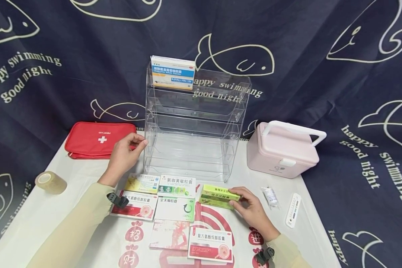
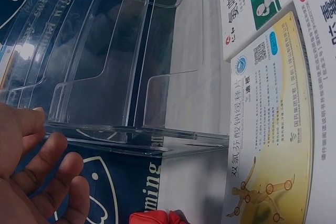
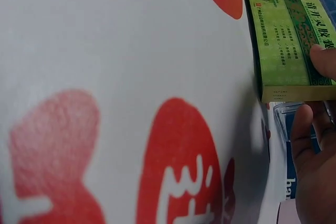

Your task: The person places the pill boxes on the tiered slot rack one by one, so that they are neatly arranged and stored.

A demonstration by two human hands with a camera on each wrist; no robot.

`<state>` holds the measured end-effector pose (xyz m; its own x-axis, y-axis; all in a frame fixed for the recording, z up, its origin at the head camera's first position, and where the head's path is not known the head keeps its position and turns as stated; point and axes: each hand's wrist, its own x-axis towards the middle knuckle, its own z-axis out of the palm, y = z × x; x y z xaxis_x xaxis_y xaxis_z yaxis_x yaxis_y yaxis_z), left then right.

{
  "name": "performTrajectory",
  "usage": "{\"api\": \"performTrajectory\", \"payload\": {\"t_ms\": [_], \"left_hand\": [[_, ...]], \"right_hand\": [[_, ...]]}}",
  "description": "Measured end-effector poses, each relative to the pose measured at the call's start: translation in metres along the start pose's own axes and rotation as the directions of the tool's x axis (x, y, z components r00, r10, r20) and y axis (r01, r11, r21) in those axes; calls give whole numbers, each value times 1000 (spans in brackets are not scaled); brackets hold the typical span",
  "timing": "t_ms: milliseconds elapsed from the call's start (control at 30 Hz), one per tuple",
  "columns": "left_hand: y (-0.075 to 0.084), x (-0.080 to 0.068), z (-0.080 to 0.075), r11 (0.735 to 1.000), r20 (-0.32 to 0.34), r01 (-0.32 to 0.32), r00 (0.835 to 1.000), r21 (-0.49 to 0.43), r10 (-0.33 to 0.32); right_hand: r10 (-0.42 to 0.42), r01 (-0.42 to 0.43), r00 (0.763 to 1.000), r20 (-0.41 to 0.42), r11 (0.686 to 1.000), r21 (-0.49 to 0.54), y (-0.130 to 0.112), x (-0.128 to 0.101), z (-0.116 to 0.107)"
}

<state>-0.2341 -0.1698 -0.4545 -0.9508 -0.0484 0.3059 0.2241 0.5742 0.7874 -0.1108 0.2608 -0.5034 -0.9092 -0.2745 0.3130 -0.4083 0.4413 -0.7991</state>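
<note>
- Left sleeve [image 1: 77, 225] nearest camera. Left hand [image 1: 124, 158]?
- At the left edge of the rack [image 1: 187, 162]; can't tell if pinching.
- Green box [image 1: 217, 196]?
- Near rack's front right corner, right end gripped by right hand [image 1: 252, 212], thumb on it.

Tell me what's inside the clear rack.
In the clear rack, a medicine box stands at the left of the top tier; whatever is directly behind that box is covered.

- On my head feed, dark navy fabric [image 1: 298, 96] hangs behind the desk [image 1: 37, 227] and along both sides.
- I read "happy swimming good night" lettering [image 1: 39, 58] among pale fish prints [image 1: 236, 61].
- I see red printed figures [image 1: 134, 232] on the desk's white surface.
</note>
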Motion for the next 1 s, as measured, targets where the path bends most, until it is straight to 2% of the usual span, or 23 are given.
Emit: {"api": "performTrajectory", "payload": {"t_ms": [467, 700, 867, 1000], "left_hand": [[-2, 0, 1, 1000, -3, 4, 1000, -2, -4], [-2, -1, 1, 1000, -6, 10, 1000, -6, -10], [-1, -1, 1, 1000, -10, 5, 1000, -9, -5], [-1, -1, 2, 1000, -8, 7, 1000, -4, -7]], "right_hand": [[16, -16, 999, -36, 1000, 15, 0, 3, 0], [-31, 33, 998, -52, 999, 37, 10, 9, -2], [-71, 83, 991, -113, 990, 113, 22, 29, -14], [-66, 87, 988, -142, 985, 151, 9, 59, -32]]}}
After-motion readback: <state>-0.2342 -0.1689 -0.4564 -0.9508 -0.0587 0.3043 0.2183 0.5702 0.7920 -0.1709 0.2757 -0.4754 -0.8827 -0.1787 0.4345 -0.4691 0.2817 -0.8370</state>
